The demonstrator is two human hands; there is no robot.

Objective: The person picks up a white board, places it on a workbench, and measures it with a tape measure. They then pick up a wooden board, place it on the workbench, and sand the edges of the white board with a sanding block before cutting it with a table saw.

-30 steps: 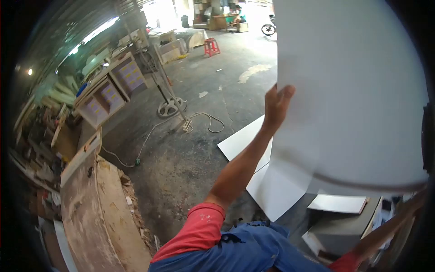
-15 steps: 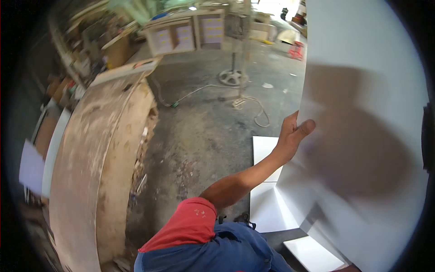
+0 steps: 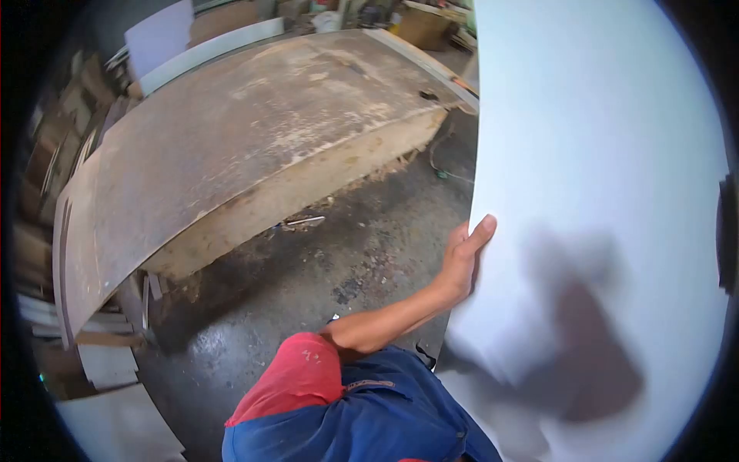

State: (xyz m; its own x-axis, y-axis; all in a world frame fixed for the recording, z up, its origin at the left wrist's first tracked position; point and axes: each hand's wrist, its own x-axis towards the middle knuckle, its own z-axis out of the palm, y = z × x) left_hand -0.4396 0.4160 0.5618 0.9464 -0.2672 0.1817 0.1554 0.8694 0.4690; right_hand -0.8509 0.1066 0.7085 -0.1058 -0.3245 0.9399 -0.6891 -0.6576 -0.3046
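Observation:
A large white panel stands upright and fills the right side of the head view. My left hand grips its left edge, thumb on the near face and fingers behind it. A dark shadow falls across the panel's lower half. My right hand is out of view. To the left of the panel is a long wooden workbench with a worn, stained top.
Dirty concrete floor with scraps lies between the bench and my legs. White boards lie at lower left. More panels lean behind the bench. A green-ended cable runs along the floor near the bench's end.
My view has swung left, bringing the workbench to the middle. The panel has moved along with me, my left hand still on its edge. The white pieces on the floor have left view.

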